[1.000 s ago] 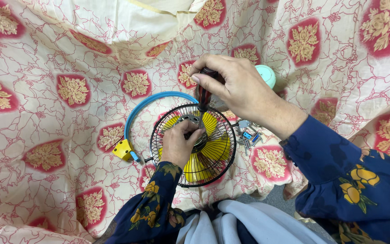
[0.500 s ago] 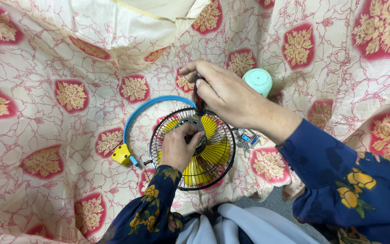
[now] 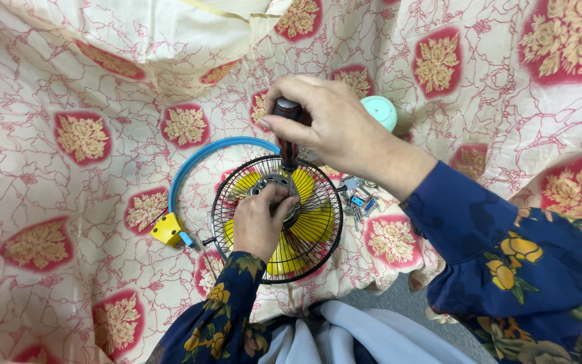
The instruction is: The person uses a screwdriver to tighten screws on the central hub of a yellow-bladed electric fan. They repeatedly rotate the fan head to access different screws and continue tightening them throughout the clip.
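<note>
At the centre of the frame a small fan point(image 3: 284, 222) with yellow blades and a black wire grille is lying face-up on the patterned cloth point(image 3: 69, 87). The left hand point(image 3: 259, 226) is pressing down on its hub, fingers curled around it. Just above, the right hand point(image 3: 328, 125) is gripping a dark-handled screwdriver point(image 3: 287, 135), closed tightly, tip pointing down into the grille.

The round black wire fan guard point(image 3: 277, 222) covers bright yellow plastic blades point(image 3: 311, 219), and left of it curves a blue plastic ring point(image 3: 200, 158) ending in a yellow block point(image 3: 168, 229). Beneath lies a cream cloth point(image 3: 89, 87) veined with red lines and dotted with red patches bearing gold flowers. Far right sits a mint-green round cap point(image 3: 380, 111); both sleeves point(image 3: 506, 249) are navy with yellow flowers.
</note>
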